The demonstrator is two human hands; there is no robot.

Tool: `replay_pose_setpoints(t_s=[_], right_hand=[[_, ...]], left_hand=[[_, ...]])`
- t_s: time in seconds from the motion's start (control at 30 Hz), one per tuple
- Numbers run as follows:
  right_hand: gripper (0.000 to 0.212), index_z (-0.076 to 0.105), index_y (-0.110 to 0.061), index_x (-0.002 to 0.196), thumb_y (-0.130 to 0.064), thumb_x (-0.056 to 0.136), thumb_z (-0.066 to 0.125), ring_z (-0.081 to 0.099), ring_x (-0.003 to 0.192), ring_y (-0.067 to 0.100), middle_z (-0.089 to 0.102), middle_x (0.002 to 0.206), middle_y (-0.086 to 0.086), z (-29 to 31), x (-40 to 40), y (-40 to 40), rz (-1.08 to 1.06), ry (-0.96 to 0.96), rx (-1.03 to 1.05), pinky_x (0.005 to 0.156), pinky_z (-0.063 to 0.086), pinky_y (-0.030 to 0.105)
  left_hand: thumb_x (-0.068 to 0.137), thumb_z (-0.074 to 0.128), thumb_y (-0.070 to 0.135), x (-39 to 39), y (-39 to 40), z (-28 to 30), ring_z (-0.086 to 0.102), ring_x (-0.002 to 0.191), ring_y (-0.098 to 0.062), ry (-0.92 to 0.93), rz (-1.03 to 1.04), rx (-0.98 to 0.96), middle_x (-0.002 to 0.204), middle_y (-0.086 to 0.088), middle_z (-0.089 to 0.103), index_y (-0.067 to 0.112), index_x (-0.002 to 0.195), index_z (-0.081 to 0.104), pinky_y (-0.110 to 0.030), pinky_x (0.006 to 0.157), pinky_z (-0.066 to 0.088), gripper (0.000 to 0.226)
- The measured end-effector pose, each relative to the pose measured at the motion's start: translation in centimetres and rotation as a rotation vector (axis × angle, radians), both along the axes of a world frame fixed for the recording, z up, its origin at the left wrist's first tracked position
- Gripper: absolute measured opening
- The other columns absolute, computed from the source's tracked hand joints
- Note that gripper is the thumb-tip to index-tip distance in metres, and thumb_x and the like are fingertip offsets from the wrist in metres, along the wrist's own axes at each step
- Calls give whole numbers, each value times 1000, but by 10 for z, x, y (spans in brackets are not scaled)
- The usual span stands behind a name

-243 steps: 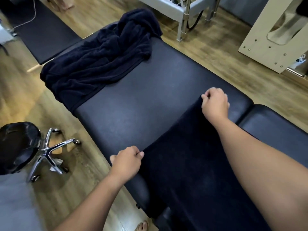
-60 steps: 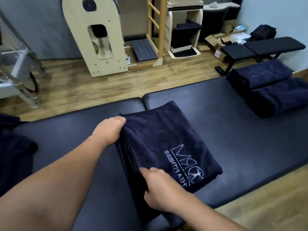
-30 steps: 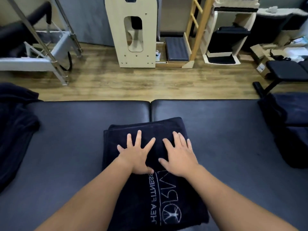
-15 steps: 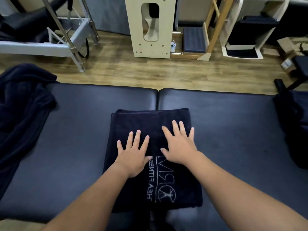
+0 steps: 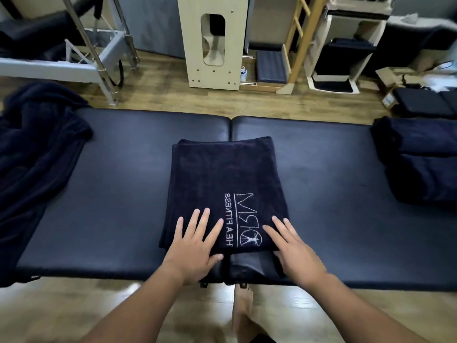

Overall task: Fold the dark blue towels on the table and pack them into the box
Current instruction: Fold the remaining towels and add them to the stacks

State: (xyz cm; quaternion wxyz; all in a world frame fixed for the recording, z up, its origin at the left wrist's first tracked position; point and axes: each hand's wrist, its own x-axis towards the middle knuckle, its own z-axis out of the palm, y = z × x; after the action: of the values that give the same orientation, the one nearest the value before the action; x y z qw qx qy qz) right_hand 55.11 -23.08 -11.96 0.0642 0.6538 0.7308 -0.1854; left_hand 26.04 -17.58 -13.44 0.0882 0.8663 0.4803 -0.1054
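A folded dark blue towel (image 5: 222, 179) with a white logo lies flat across the middle seam of the black padded table (image 5: 128, 169). My left hand (image 5: 195, 246) rests flat on its near left corner, fingers spread and straight. At the near right corner my right hand (image 5: 294, 248) presses flat with straight fingers. A heap of unfolded dark blue towels (image 5: 32, 149) drapes over the table's left end. Folded dark blue towels (image 5: 420, 159) are stacked at the right end. No box for packing shows.
Beyond the table on the wooden floor stand a metal frame (image 5: 94, 45), a pale wooden cabinet (image 5: 212, 40), a ladder-like wooden piece (image 5: 299, 38) and cardboard boxes (image 5: 390, 82) at the far right. My bare foot (image 5: 243, 310) is below the table's near edge.
Both hands have slid toward me over the towel, from its middle to its near edge, staying flat. The view has tilted down and pulled back.
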Motion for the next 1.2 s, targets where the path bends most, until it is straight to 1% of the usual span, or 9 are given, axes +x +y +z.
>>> replay_pose_setpoints(t_s=[0.13,0.2,0.3,0.37,0.43,0.57,0.67,0.9,1.2], right_hand=[[80,7,-27,162,9,95,35,2,156,14,-8,169,-8,13,-6,4,-5,-104,19,116,29,25],[69,24,-21,158,7,96,36,21,153,15,12,169,-4,26,-11,11,-74,-129,21,107,40,28],[25,52,-14,107,4,89,47,61,113,34,60,129,10,27,-8,11,-199,-100,122,83,51,41],[25,47,-13,82,6,76,62,61,82,40,59,89,12,16,-4,9,-291,-30,223,62,48,41],[31,50,-11,77,5,64,73,58,70,38,53,82,10,7,-3,6,-295,-21,240,53,48,40],[49,55,-14,113,-6,65,64,55,95,36,47,121,7,3,-5,9,-82,-52,184,66,57,44],[80,38,-25,144,-10,68,61,47,110,32,32,144,2,1,0,10,-14,-124,97,79,56,41],[34,62,-25,76,-26,45,75,56,69,23,54,80,-6,19,6,48,149,-264,206,46,48,34],[38,47,-22,110,-23,73,54,60,94,27,60,104,-2,66,20,98,-41,75,250,72,48,36]], left_hand=[[96,64,33,-17,-3,5,16,153,-39,32,-68,54,166,-21,15,6,160,17,-54,117,32,84],[100,48,6,-17,3,16,0,156,-35,68,-76,66,168,-21,-3,0,159,0,-46,124,20,76],[95,38,-9,-19,0,29,-5,156,-35,157,-74,15,166,-24,-13,-5,157,-6,-39,127,12,76],[84,52,-9,-26,-3,24,16,154,-36,162,-56,66,165,-27,6,-6,157,14,-36,122,25,82],[58,67,-6,-32,-4,17,51,137,-36,180,-19,65,151,-28,44,-6,143,49,-36,105,49,87],[38,74,-1,-30,6,16,67,99,-36,187,-77,120,114,-22,66,-7,115,69,-40,69,59,77],[53,64,-5,-22,11,33,57,89,-27,171,-125,106,102,-10,57,4,108,64,-33,69,51,56],[83,55,7,-17,67,67,63,100,-27,162,-53,-81,112,-2,60,21,110,59,-34,74,34,30],[70,67,8,-37,133,107,67,80,-11,-317,372,-450,88,5,72,27,95,74,-21,63,55,31]])
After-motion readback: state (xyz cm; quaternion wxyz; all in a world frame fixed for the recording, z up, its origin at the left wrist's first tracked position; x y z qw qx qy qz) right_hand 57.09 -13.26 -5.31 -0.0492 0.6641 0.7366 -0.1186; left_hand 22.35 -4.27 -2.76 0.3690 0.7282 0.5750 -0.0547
